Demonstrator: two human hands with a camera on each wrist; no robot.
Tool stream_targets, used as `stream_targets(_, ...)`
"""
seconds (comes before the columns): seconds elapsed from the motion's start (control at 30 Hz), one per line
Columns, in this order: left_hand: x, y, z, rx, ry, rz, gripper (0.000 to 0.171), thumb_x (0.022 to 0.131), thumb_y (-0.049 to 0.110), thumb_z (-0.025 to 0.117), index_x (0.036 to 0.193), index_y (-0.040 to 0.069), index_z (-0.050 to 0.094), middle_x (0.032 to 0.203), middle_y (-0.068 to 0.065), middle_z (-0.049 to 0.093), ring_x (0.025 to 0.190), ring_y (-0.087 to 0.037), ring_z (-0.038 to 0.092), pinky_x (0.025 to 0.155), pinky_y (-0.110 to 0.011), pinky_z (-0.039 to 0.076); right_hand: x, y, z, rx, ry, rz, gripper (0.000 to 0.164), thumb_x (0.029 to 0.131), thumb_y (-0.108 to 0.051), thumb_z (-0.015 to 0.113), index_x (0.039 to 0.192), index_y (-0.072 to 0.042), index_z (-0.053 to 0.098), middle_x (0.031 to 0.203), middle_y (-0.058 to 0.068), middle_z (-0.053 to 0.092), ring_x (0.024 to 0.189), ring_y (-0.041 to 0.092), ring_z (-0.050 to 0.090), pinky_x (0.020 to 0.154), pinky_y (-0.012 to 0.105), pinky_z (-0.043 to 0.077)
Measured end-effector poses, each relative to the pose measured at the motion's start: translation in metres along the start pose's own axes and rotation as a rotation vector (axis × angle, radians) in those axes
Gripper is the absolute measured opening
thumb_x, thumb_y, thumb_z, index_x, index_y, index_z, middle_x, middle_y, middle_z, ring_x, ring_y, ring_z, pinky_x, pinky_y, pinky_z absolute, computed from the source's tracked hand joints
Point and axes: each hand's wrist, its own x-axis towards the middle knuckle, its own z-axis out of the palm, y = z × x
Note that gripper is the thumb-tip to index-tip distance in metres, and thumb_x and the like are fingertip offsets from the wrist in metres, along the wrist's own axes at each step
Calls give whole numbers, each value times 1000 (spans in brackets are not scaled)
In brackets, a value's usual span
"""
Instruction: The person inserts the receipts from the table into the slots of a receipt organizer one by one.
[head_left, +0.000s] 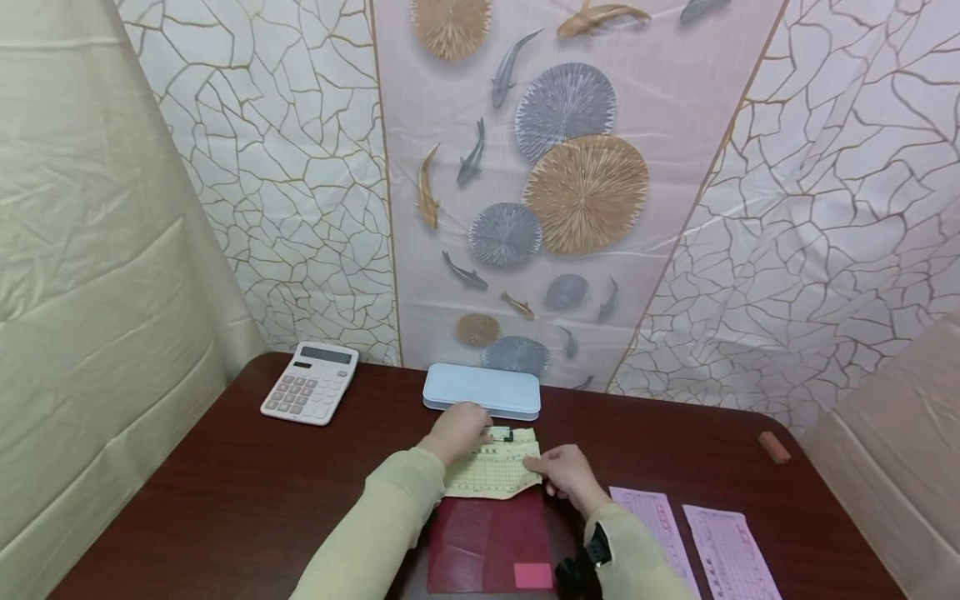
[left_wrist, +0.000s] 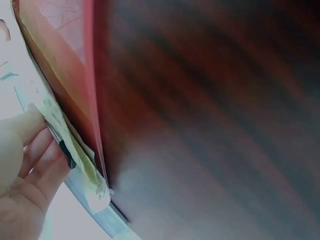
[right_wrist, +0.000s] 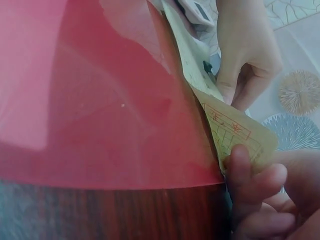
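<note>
A stack of thin yellow printed forms [head_left: 491,471] lies across the upper part of a dark red folder [head_left: 487,542] with a pink label at its lower corner. My left hand [head_left: 459,432] holds a metal clip with a black end [left_wrist: 67,154] at the top of the forms, thumb on one side and fingers on the other. My right hand [head_left: 567,475] pinches the right edge of the forms between thumb and finger. In the right wrist view, that corner of the yellow paper [right_wrist: 240,132] is lifted and bent, showing red print.
A pale blue tin box [head_left: 482,388] lies just beyond the forms. A white calculator [head_left: 311,383] is at the back left. Two pink printed sheets [head_left: 731,550] lie to the right, and a small reddish-brown block [head_left: 774,447] sits near the table's right edge.
</note>
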Motion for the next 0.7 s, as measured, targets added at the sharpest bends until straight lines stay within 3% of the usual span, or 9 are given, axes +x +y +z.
stream_targets(0.07, 4, -4, 8, 14, 22, 40, 18, 85, 29, 72, 74, 16, 69, 71, 4, 65, 71, -13, 63, 69, -27, 53, 1, 1, 0, -7, -4, 3, 34, 84, -31, 71, 61, -9, 59, 45, -2, 41, 41, 10, 37, 39, 23, 29)
stream_targets(0.23, 8, -2, 9, 88, -35, 66, 20, 89, 29, 67, 74, 16, 69, 74, 3, 66, 77, -15, 63, 75, -28, 54, 3, 0, 1, -35, 10, -14, 42, 83, -32, 72, 53, -13, 49, 43, -4, 34, 39, 9, 30, 38, 23, 25)
stream_targets(0.3, 5, 4, 1, 118, -78, 52, 19, 90, 29, 65, 76, 16, 71, 77, 3, 67, 81, -15, 64, 79, -28, 53, 3, -2, 1, -54, 24, -19, 47, 81, -34, 73, 50, -15, 44, 43, -4, 31, 38, 9, 27, 38, 23, 24)
stream_targets(0.57, 4, 6, -2, 162, -78, 63, 9, 86, 15, 67, 82, 19, 75, 83, 4, 69, 84, -15, 64, 82, -28, 52, 8, -6, 8, -139, 74, -13, 51, 76, -38, 79, 50, -16, 41, 43, -4, 33, 38, 9, 31, 38, 23, 26)
stream_targets(0.7, 5, 6, -1, 160, -76, 55, 14, 85, 9, 66, 81, 19, 75, 84, 2, 69, 84, -15, 64, 81, -28, 53, 7, -8, 10, -168, 98, -27, 51, 76, -36, 79, 49, -16, 41, 43, -4, 33, 37, 10, 32, 38, 23, 27)
